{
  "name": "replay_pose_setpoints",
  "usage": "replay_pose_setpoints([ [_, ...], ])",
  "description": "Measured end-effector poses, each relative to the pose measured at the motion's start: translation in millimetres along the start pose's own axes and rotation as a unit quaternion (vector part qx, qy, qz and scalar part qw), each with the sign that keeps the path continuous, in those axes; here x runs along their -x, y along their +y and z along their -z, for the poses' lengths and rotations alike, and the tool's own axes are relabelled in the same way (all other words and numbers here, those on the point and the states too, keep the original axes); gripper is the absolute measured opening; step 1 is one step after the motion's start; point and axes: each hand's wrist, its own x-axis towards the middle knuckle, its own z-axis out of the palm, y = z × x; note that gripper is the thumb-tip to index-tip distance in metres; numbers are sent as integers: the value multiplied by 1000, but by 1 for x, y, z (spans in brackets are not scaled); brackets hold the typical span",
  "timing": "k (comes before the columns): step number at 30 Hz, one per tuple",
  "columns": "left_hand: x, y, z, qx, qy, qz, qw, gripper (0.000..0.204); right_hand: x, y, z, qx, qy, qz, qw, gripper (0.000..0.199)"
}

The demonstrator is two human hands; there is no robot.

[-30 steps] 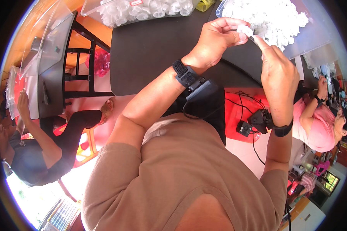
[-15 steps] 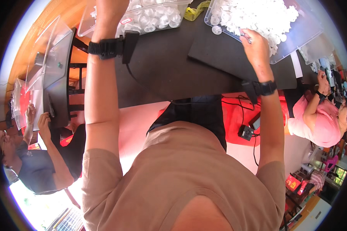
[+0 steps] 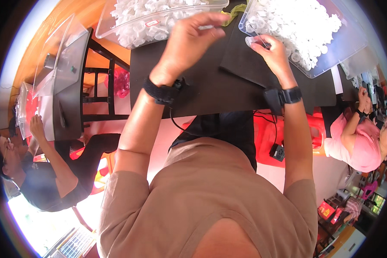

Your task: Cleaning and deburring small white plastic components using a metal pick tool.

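Note:
My right hand (image 3: pixel 271 53) pinches a small round whitish plastic piece (image 3: pixel 249 41) at its fingertips, just off the near left corner of the right clear bin (image 3: pixel 303 71). That bin holds a heap of small white plastic parts (image 3: pixel 292 30). Over the dark table (image 3: pixel 189 94), my left hand (image 3: pixel 191 41) is raised, its thumb and fingers curved and apart. I make out nothing held in it. Behind it stands the left clear bin (image 3: pixel 99 32), filled with larger translucent white plastic parts (image 3: pixel 137 17).
A dark flat board (image 3: pixel 241 64) lies under my right hand. Yellow plastic (image 3: pixel 234 13) sits between the bins. Co-workers sit at the far left (image 3: pixel 43 180) and far right (image 3: pixel 359 146). A cable (image 3: pixel 176 124) hangs from my left wrist strap.
My left hand has come out from the left bin, moving right and nearer. My right hand has drawn slightly left from the right bin, with the plastic piece now showing at its fingertips.

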Motion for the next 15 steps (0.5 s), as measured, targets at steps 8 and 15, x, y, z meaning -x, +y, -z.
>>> replay_pose_setpoints([
  [8, 20, -14, -39, 139, -104, -23, 985, 32, 39, -62, 23, -391, -232, -121, 883, 30],
  [15, 26, -19, -45, 231, -11, 59, 971, 18, 53, -94, 17, -322, -103, -81, 938, 28],
])
